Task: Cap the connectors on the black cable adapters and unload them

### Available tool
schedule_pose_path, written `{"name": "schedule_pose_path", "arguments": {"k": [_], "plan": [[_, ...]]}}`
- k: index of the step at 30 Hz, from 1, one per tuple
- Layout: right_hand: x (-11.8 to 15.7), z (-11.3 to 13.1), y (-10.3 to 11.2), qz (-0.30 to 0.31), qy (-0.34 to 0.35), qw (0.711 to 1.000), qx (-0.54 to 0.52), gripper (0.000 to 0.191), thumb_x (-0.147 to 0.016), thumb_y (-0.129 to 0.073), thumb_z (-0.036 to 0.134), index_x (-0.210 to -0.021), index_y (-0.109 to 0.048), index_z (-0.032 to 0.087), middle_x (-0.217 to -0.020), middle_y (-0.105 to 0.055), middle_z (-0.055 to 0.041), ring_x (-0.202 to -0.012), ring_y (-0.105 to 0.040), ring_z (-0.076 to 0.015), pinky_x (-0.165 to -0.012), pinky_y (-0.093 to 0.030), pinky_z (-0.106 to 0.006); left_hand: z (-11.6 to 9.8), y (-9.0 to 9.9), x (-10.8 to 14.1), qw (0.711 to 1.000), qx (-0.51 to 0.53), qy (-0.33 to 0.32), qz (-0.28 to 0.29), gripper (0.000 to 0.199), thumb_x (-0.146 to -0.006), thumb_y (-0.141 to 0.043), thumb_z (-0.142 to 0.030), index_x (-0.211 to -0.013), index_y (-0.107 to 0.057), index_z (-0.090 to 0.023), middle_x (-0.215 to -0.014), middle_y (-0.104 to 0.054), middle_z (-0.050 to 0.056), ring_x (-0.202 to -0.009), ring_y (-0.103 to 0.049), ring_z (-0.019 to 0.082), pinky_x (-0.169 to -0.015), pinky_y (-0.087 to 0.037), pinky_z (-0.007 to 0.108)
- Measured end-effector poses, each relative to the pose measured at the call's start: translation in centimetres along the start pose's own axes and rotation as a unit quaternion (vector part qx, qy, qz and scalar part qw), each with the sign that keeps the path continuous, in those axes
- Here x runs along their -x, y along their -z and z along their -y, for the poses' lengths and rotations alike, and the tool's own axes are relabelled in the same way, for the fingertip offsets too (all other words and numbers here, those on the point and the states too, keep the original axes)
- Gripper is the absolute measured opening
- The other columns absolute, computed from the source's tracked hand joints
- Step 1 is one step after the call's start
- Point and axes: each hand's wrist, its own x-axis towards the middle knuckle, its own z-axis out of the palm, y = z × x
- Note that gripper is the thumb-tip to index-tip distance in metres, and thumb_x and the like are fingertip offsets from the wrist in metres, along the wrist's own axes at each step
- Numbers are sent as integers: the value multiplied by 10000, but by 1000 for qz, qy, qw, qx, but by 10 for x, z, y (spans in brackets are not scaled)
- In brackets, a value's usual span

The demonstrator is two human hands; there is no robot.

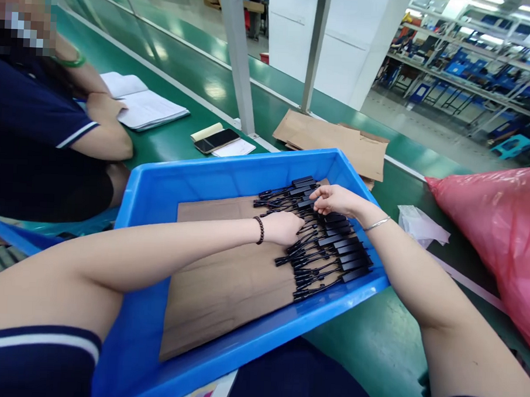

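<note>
Several small black rectangular modules with short cables (pixel 352 261) lie in a row on brown cardboard (pixel 225 296) inside a blue plastic bin (pixel 231 165). My left hand (pixel 283 227) reaches across the bin. Its fingers are closed on the black cables at the middle of the row, and the fingertips are partly hidden. My right hand (pixel 333 200) is over the modules' far end, close to one module (pixel 306 204). Its fingers are loosely bent and apart, with nothing visible held in them.
A green worktop (pixel 364 337) lies under the bin. Behind it are a phone (pixel 217 140), an open notebook (pixel 152 109) and flat cardboard pieces (pixel 333 140). A metal post (pixel 240 63) stands beyond. A pink bag (pixel 496 226) bulges at right. Another person (pixel 35 124) sits at left.
</note>
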Motion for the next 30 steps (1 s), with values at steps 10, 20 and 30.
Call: {"name": "schedule_pose_path", "arguments": {"k": [10, 20, 30], "plan": [[5, 2, -5, 0, 52, 997, 54, 121, -768, -533, 18, -739, -508, 132, -598, -537, 37, -526, -525, -50, -515, -465, -142, 31, -4, -26, 870, 462, 35, -171, 292, -520, -743, -147, -794, -645, -166, -722, -645, 16, -709, -594, 148, -678, -476, 255], [4, -1, -6, 10, 74, 994, 75, 80, -762, -538, 61, -749, -517, 138, -647, -517, 34, -548, -485, -43, -488, -448, -126, 5, -26, -21, 845, 515, 49, -132, 231, -628, -728, -219, -844, -680, -156, -855, -664, 38, -758, -586, 122, -706, -497, 244], [2, -1, -9, 20, 66, 988, 139, 86, -698, -561, 84, -761, -600, 127, -635, -599, 15, -547, -551, -60, -504, -469, -137, -2, -27, -20, 730, 665, 115, -110, 170, -806, -576, -98, -960, -515, -135, -835, -638, 47, -713, -655, 110, -634, -557, 208]]}}
